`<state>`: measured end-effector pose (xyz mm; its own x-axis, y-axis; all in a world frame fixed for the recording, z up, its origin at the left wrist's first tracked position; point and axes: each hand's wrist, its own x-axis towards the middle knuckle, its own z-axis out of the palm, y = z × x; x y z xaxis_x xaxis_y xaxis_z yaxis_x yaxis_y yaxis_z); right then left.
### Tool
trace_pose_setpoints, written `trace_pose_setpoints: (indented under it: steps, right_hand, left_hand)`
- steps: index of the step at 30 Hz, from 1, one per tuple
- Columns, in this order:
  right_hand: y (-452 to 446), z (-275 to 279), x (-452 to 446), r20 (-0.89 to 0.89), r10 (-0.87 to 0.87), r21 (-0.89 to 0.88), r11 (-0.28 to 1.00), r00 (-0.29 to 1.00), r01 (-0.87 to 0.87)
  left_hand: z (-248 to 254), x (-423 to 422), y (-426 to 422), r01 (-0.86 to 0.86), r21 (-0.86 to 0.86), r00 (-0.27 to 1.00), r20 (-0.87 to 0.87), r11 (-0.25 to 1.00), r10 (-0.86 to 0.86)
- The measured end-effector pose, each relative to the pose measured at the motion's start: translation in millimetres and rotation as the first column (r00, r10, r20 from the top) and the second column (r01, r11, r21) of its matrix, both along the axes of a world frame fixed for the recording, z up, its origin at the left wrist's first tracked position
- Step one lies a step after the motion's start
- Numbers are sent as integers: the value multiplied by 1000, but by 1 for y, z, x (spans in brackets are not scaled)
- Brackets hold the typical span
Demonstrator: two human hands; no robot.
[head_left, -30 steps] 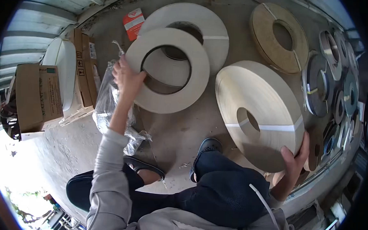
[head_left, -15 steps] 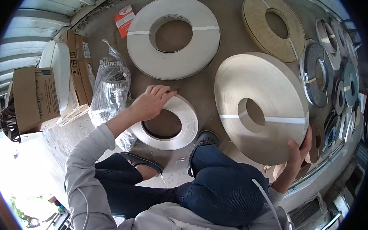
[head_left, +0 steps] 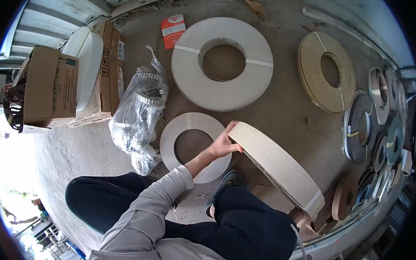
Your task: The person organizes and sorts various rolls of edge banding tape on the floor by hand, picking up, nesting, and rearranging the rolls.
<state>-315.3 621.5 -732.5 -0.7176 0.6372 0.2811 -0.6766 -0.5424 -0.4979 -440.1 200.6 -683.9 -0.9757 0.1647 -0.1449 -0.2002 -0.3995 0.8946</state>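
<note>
My left hand (head_left: 224, 144) grips the upper left rim of a wide cream roll of edge banding (head_left: 278, 163), fingers behind and thumb on the near side. The roll stands tilted up, so its broad outer band faces me and its center hole is hidden. A white strip wraps its lower right end. My right hand does not show; the roll or my knee may hide it. Left of the held roll, a smaller white roll (head_left: 170, 135) lies flat on the floor, partly under my left forearm. Beyond it lies a large white roll (head_left: 221, 95) with white straps.
A tan roll (head_left: 308, 71) lies at the back right, with several darker rolls (head_left: 352, 122) along the right side. Plastic-wrapped coils (head_left: 139, 113), an open cardboard box (head_left: 49, 86) and a red card (head_left: 173, 31) are on the left. My shoe (head_left: 233, 178) is near the small roll.
My left hand has left the small white roll and taken the rim of the cream one. That roll has tipped up on edge. My right hand has gone out of sight; the view has shifted.
</note>
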Motion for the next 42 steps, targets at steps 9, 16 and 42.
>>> trace_pose_setpoints:
  steps: [9, 16, 42]
  right_hand:
    - [-142, 163, -186, 922, -170, 341, 781, 348, -523]
    - [-234, 127, -265, 938, 249, 48, 595, 240, -802]
    - [-320, 30, -347, 748, 436, 176, 597, 501, -782]
  left_hand:
    - [56, -2, -48, -239, -379, 897, 265, 894, 353]
    - [52, -30, -128, -575, -429, 721, 136, 697, 679]
    - [18, -114, -202, -628, -575, 603, 65, 524, 795]
